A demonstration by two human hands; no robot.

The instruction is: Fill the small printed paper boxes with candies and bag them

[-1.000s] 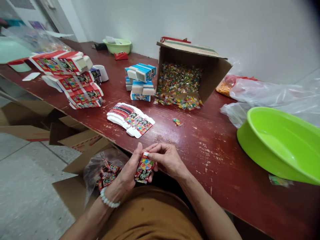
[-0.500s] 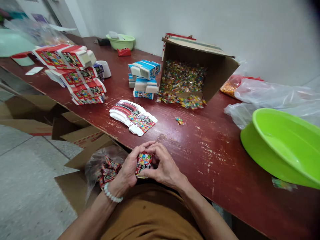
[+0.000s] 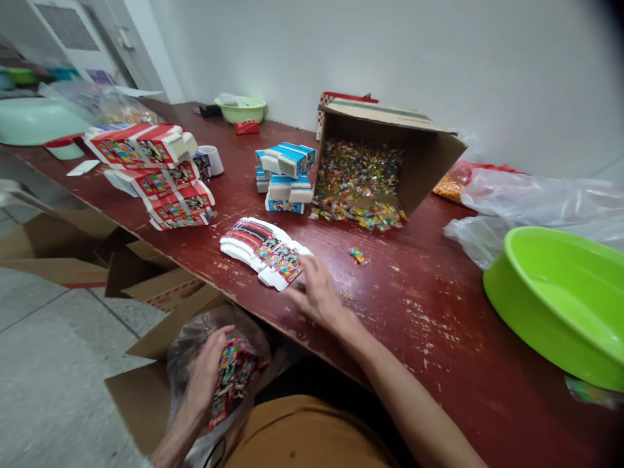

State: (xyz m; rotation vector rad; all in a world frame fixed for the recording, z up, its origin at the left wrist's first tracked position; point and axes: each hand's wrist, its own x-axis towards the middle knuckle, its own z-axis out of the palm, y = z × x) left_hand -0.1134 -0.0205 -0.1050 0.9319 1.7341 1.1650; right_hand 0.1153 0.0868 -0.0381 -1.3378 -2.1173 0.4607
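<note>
My left hand (image 3: 207, 367) hangs over a clear plastic bag (image 3: 184, 338) below the table edge, its fingers stretched out with nothing gripped in them. Inside that bag lie many small filled red and black printed boxes (image 3: 238, 370). Over the table, my right hand (image 3: 319, 292) is open, thumb apart from the fingers. Its fingertips are at the near right end of a fanned row of flat red and white printed cartons (image 3: 263, 250); whether they touch the top one I cannot tell. One small wrapped candy (image 3: 357, 255) lies to the right of the row.
A tipped cardboard box (image 3: 429, 162) spills wrapped candies (image 3: 365, 175). Bundled blue cartons (image 3: 285, 175) and stacked red cartons (image 3: 160, 175) stand farther left. A green basin (image 3: 550, 312) is at right, near plastic bags (image 3: 531, 195). Open cardboard boxes (image 3: 151, 283) lie below the table.
Both hands held a small printed box together before. They have separated: the left moved down to the bag, the right moved forward to the flat cartons. The small box has left both hands.
</note>
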